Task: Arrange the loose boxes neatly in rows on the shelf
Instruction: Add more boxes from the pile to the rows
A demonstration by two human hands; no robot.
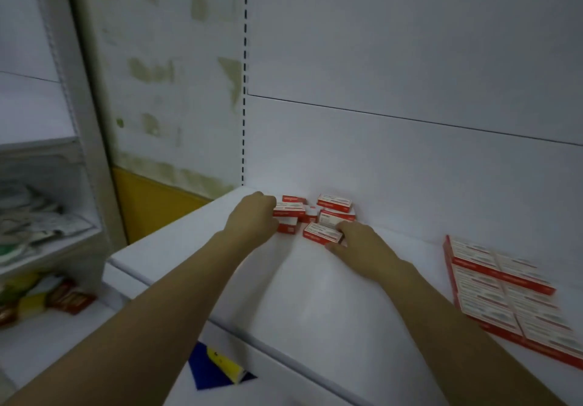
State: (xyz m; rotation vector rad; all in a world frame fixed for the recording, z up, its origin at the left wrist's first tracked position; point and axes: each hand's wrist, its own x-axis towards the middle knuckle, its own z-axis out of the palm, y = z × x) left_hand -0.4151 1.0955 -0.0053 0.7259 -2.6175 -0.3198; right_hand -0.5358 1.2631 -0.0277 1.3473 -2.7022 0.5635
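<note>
Left hand, right hand, perhaps round boxes

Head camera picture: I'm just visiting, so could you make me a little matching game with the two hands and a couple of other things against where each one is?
1 left hand
2 right hand
3 tidy rows of boxes
4 yellow panel

A far right of the shelf
B low on the wall, left of the shelf
C left side of the loose boxes
D front right of the loose boxes

Pairs: 1-C, 2-D, 3-A, 4-B
</note>
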